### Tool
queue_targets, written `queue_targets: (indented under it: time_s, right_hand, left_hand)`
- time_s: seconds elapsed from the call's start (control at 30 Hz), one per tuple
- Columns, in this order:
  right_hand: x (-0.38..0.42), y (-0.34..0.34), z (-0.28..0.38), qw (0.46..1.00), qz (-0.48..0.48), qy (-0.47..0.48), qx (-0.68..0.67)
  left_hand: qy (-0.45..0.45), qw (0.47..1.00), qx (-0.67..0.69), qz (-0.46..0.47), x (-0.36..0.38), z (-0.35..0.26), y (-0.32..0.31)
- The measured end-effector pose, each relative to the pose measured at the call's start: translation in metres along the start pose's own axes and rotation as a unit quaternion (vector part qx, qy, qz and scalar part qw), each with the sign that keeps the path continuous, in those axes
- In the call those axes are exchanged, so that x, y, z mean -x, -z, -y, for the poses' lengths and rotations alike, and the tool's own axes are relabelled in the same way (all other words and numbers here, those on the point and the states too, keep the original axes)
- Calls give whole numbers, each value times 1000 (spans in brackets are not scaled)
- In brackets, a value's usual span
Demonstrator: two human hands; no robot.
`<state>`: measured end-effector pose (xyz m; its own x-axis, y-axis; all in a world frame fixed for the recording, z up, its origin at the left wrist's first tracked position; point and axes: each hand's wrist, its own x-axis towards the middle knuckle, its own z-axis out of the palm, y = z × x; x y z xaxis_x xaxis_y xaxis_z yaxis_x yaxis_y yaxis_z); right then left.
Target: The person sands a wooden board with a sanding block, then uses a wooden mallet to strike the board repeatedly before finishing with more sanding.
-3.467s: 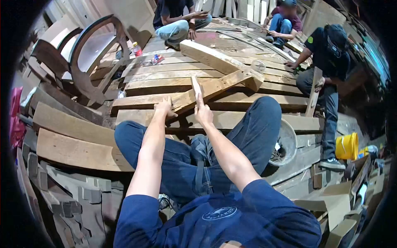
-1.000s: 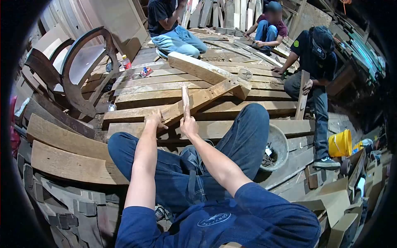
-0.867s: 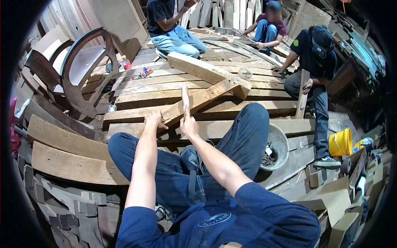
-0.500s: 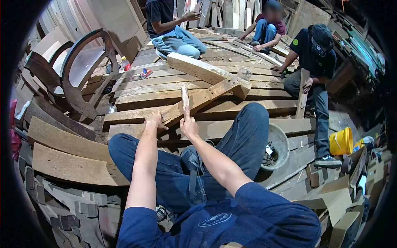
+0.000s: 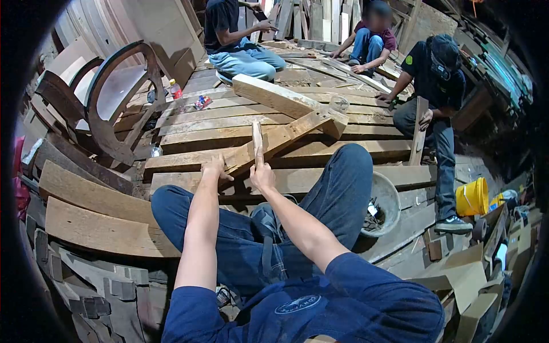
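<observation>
In the head view, my right hand point(image 5: 262, 177) is closed round the lower end of a short, narrow wooden stick point(image 5: 257, 140), which points up and away from me. My left hand point(image 5: 214, 167) grips the near end of a thick wooden beam point(image 5: 289, 136), its thumb toward the right. The beam slants away to the right, its far end against another, paler beam point(image 5: 280, 97). Both beams lie over a row of planks point(image 5: 200, 132). The stick's lower end is hidden in my fist.
A bowl point(image 5: 384, 214) with dark small pieces stands beside my right knee. Curved boards point(image 5: 97, 197) lie at my left, below a curved wooden frame point(image 5: 111, 108). Three people sit or kneel beyond; the right one holds an upright board point(image 5: 419, 128). A yellow bucket point(image 5: 472, 196) stands at right.
My right index finger, stretched along the stick before, is now curled closer to it. The kneeling person at the back has shifted their hands. My left hand has stayed in place.
</observation>
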<state>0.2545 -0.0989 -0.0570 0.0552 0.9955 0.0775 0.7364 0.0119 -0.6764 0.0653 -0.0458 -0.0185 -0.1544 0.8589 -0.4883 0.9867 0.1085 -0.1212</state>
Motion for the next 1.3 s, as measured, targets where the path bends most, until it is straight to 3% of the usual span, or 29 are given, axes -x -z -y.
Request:
queue_targets:
  time_s: [0.43,0.57,0.6,1.1,1.3]
  right_hand:
    - [-2,-2,-2,1000,-8,7,0]
    - [-1,-6,-4,1000,-18,14,-5]
    - [-2,-7,-5,1000,-18,15,-6]
    - [1,-3,-1,1000,-6,9,8]
    - [2,2,2,1000,-13,6,-13]
  left_hand:
    - [-3,1000,-4,11,-4,1,0]
    - [-3,1000,2,-25,-3,0,-4]
    - [0,1000,23,12,-7,1,-3]
    - [-16,1000,16,22,-8,5,-2]
    - [-8,1000,3,-13,-8,3,-5]
